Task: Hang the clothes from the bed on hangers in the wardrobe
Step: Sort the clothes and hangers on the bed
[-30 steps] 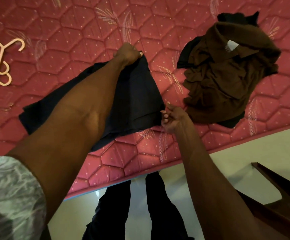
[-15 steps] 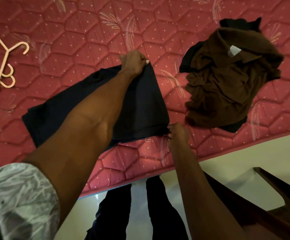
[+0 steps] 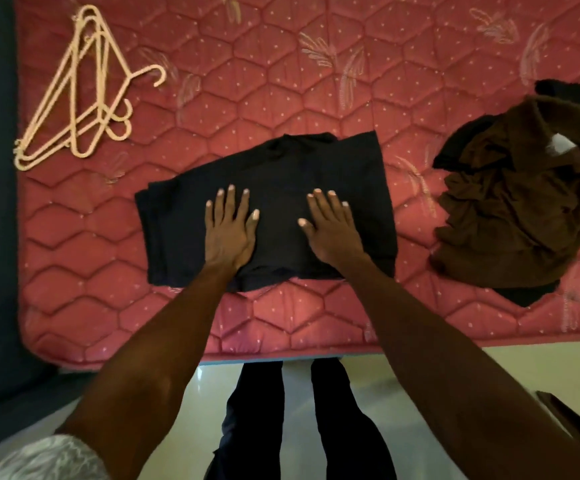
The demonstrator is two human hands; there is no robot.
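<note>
Pink quilted mattress underneath: left hand and right hand flat, fingers straight, on dark garment. Smooth outward before fetching hangers left of garment.

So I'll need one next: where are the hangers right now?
In the head view, the hangers lie stacked on the mattress at the upper left, near its left edge, apart from the dark garment under both hands.

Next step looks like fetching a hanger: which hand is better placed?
Left. The left hand lies flat on the dark garment on the side nearer the hangers; the right hand is farther.
</note>
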